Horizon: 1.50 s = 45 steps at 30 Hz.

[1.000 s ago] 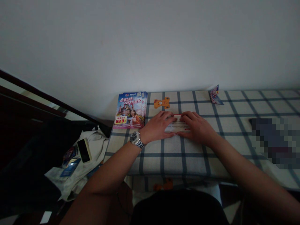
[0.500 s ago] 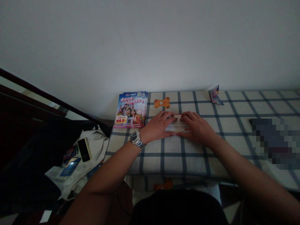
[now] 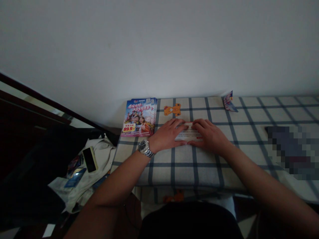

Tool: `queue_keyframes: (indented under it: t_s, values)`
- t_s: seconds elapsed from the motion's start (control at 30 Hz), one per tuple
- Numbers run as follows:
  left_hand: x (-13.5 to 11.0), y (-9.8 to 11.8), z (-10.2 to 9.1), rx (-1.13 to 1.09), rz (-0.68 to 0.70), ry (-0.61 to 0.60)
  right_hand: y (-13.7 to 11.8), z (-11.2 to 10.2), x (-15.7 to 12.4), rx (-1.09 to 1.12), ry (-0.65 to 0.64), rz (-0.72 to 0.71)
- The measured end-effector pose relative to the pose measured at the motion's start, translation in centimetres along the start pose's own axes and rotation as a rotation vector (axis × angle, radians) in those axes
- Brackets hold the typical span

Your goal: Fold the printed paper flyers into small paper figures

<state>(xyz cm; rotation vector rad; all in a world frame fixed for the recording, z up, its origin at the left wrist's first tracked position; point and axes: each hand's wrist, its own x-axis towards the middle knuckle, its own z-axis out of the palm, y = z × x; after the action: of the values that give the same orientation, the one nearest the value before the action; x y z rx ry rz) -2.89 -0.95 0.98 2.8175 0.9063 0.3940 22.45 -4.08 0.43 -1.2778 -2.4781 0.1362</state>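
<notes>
A small paper leaflet (image 3: 188, 134), white with printed text and a red strip along its far edge, lies flat on the checked tablecloth (image 3: 184, 171). My left hand (image 3: 168, 134), with a metal watch (image 3: 146, 148) on the wrist, holds it from the left. From the right, my right hand (image 3: 208, 136) holds the same leaflet. On both hands the fingers bend over the far side and the thumbs lie along the near edge, almost meeting. Part of the paper is hidden under the fingers. Left of my hands is a stack of colourful flyers (image 3: 138, 118).
A folded flyer (image 3: 229, 102) stands upright near the wall. Farther right lies a dark pixelated object (image 3: 289, 146). A bear picture (image 3: 172, 109) decorates the cloth. Lower left, a phone (image 3: 90, 159) rests on pale fabric (image 3: 104, 156). The wall (image 3: 159, 49) borders the table's far side.
Almost nothing differs. Both hands keep the same hold on the leaflet, and the whole view has shifted only very slightly.
</notes>
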Motion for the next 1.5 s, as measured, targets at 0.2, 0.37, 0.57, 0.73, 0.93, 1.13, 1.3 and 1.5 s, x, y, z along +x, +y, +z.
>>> queue_keyframes:
  t_s: [0.2,0.37,0.57,0.73,0.93,1.13,1.3,1.5]
  values:
    - [0.1,0.1,-0.1,0.015,-0.006,-0.004,0.2,0.1,-0.1,0.024,0.026,-0.019]
    - [0.3,0.3,-0.2,0.044,-0.029,0.013,0.8,0.3,-0.2,0.053,0.039,-0.043]
    - [0.5,0.6,-0.7,0.057,-0.066,0.035,1.4,0.2,-0.4,-0.024,0.046,-0.029]
    - [0.6,0.2,-0.7,0.026,-0.073,0.06,2.0,0.1,-0.4,-0.019,0.04,-0.036]
    - [0.6,-0.5,-0.1,0.01,-0.108,0.086,2.4,0.3,-0.4,-0.042,0.04,0.001]
    - [0.6,-1.2,0.3,0.015,-0.154,0.122,2.7,0.8,-0.2,0.031,0.071,-0.054]
    - [0.6,-1.2,0.1,0.006,-0.158,0.152,3.4,1.2,-0.3,0.081,0.057,-0.114]
    - [0.7,-1.3,0.3,-0.031,-0.125,0.173,3.1,1.2,-0.1,0.198,0.024,-0.154]
